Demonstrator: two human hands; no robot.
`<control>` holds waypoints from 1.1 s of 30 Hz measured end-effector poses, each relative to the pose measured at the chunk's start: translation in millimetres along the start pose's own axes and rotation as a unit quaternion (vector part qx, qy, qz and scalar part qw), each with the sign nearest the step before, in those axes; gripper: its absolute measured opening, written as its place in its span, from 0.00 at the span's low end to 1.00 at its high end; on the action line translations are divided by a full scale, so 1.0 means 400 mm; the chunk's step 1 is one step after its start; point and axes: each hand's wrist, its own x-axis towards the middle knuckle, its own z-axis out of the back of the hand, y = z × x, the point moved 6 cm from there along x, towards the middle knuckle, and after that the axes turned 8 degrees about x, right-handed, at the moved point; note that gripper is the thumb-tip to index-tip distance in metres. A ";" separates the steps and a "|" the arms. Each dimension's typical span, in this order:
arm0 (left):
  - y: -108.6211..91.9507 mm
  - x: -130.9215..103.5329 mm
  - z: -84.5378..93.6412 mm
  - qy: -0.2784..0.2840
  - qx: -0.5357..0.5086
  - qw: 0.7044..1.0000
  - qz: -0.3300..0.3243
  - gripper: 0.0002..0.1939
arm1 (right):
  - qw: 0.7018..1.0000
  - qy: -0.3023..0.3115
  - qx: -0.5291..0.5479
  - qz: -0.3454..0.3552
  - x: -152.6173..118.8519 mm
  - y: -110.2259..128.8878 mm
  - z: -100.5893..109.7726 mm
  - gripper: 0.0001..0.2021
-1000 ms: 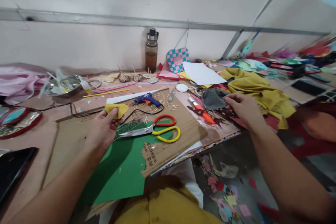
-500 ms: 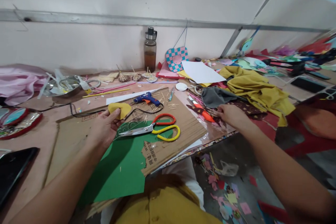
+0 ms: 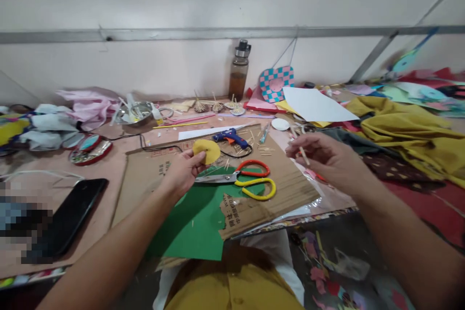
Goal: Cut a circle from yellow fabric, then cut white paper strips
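Observation:
My left hand (image 3: 187,170) pinches a round yellow disc (image 3: 207,151) by its lower left edge, above the cardboard sheet (image 3: 290,189). A dark spot shows near the disc's middle. At the right, my right hand (image 3: 316,155) is raised over the table with its fingers closed on a short pale stick (image 3: 304,156), which slants downward. Between the hands lie scissors (image 3: 254,180) with one orange and one yellow handle, partly on green paper (image 3: 185,232). Behind them rests a blue glue gun (image 3: 230,138), with several thin sticks (image 3: 265,149) scattered beside it.
A bottle (image 3: 239,72) stands near the wall, left of a checkered heart-shaped piece (image 3: 276,85). A phone (image 3: 72,218) and a red round box (image 3: 90,150) lie at left. Yellow cloth (image 3: 410,128) is heaped at right. Paper scraps (image 3: 319,278) litter the floor.
My right hand has lifted from beside the grey cloth with the pale stick in its fingers. My left hand has tilted the yellow disc more toward me. The view has swung left.

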 end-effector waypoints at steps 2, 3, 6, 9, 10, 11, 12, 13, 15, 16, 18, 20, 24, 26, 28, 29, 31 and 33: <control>0.004 -0.002 -0.002 0.010 -0.004 1.000 -0.002 0.06 | 0.998 -0.002 0.050 0.040 0.021 0.020 -0.104 0.15; 0.007 -0.003 -0.003 0.016 -0.006 1.000 -0.003 0.06 | 0.996 -0.004 0.078 0.042 0.033 0.023 -0.153 0.15; 0.011 -0.004 -0.006 0.036 -0.014 0.999 -0.014 0.08 | 0.985 0.030 0.165 0.036 0.067 0.024 -0.282 0.19; 0.009 -0.007 -0.011 0.064 -0.022 0.997 -0.038 0.10 | 0.982 0.051 0.180 0.035 0.093 0.011 -0.352 0.20; 0.008 -0.009 -0.013 0.073 -0.023 0.996 -0.045 0.11 | 0.983 0.051 0.175 0.034 0.099 0.004 -0.363 0.20; 0.008 -0.011 -0.014 0.081 -0.024 0.995 -0.050 0.12 | 0.984 0.050 0.169 0.034 0.102 -0.005 -0.369 0.19; 0.009 -0.013 -0.016 0.086 -0.024 0.995 -0.052 0.12 | 0.985 0.049 0.160 0.036 0.104 -0.013 -0.371 0.18; 0.010 -0.014 -0.017 0.090 -0.024 0.994 -0.054 0.12 | 0.986 0.048 0.152 0.042 0.104 -0.019 -0.372 0.18; 0.013 -0.015 -0.019 0.094 -0.019 0.994 -0.055 0.12 | 0.988 0.045 0.137 0.055 0.102 -0.029 -0.370 0.17; 0.014 -0.016 -0.019 0.095 -0.015 0.994 -0.054 0.12 | 0.989 0.044 0.131 0.060 0.101 -0.033 -0.368 0.16; 0.018 -0.016 -0.021 0.098 -0.007 0.994 -0.053 0.12 | 0.989 0.046 0.124 0.069 0.099 -0.037 -0.366 0.15; 0.019 -0.016 -0.022 0.101 0.000 0.993 -0.053 0.14 | 0.989 0.053 0.111 0.078 0.098 -0.038 -0.367 0.14; 0.016 -0.019 -0.021 0.099 0.013 0.993 -0.060 0.16 | 0.991 0.056 0.061 0.105 0.096 -0.032 -0.366 0.13; 0.014 -0.020 -0.020 0.099 0.017 0.993 -0.062 0.17 | 0.990 0.056 0.037 0.125 0.094 -0.025 -0.365 0.12; 0.013 -0.019 -0.020 0.099 0.020 0.993 -0.065 0.18 | 0.988 0.059 0.020 0.140 0.091 -0.019 -0.366 0.12; 0.012 -0.019 -0.019 0.098 0.021 0.993 -0.067 0.18 | 0.988 0.062 0.016 0.142 0.090 -0.018 -0.366 0.12; 0.011 -0.017 -0.017 0.093 0.024 0.993 -0.072 0.17 | 0.988 0.066 0.015 0.137 0.089 -0.020 -0.368 0.13; 0.010 -0.014 -0.015 0.087 0.025 0.993 -0.074 0.15 | 0.990 0.064 0.030 0.124 0.088 -0.024 -0.370 0.13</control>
